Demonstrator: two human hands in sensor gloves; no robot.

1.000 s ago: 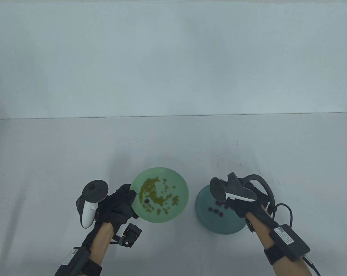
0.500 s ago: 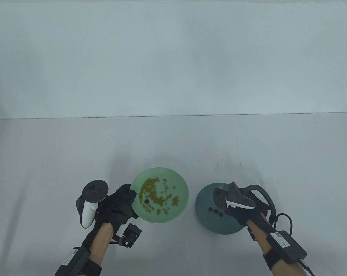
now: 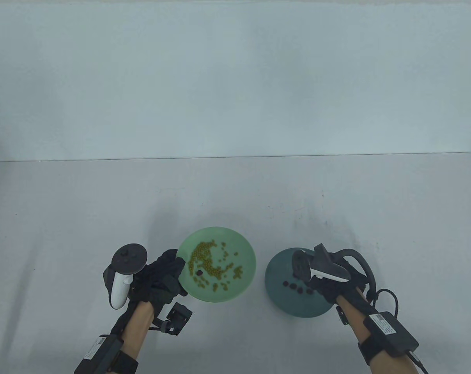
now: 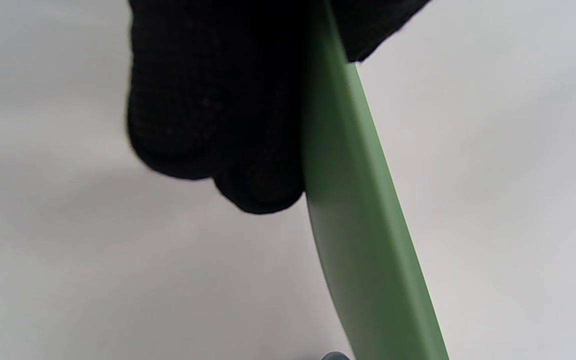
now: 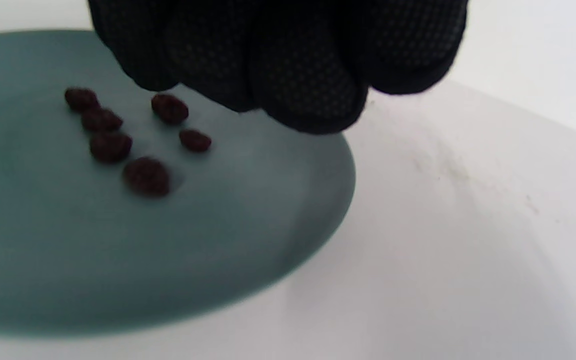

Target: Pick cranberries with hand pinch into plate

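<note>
My left hand [image 3: 163, 274] grips the left rim of a light green plate [image 3: 235, 237], fingers under it and thumb over the rim; in the left wrist view the fingers [image 4: 208, 100] lie against the plate's edge [image 4: 358, 225]. One dark cranberry [image 3: 199, 272] lies among yellow-green peas [image 3: 206, 257] on that plate. My right hand [image 3: 317, 286] hovers low over the right part of a blue-grey plate [image 3: 286, 304]. Several cranberries [image 3: 293, 287] lie there. In the right wrist view the hand [image 5: 278, 65] has its fingertips bunched just above the plate [image 5: 168, 250], beside the cranberries [image 5: 110, 146]; no berry shows between the fingertips.
The two plates sit side by side near the front of a pale grey table, a narrow gap between them. The table's far edge meets a pale wall. A cable trails from the right wrist unit [image 3: 391, 329].
My right hand has drawn back toward the near right over the blue-grey plate. The left hand and the green plate have stayed still.
</note>
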